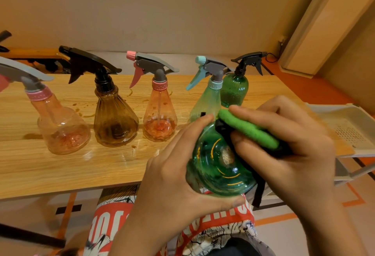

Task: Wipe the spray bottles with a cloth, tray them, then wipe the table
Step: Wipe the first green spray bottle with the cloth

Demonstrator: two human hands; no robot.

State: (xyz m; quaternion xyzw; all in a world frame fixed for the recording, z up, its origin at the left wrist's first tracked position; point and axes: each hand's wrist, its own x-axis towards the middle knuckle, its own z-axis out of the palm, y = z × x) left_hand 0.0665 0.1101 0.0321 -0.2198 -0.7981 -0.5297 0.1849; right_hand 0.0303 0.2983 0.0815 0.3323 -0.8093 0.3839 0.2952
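- You are in the bottle-wiping step. Five more spray bottles [115,121] stand in a row on the table [60,166], waiting their turn.
- Your left hand [174,166] is wrapped round the green bottle [217,166], which is held just off the table's near edge with its base towards you.
- Your right hand [284,140] grips the green cloth [247,129] and presses it to the bottle's upper side.
- Next, probably: finish the rub, then carry the bottle right to the white tray [349,117] and set it upright.

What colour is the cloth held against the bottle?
The cloth is bright green on its outer face and black underneath; the head view shows it clearly.
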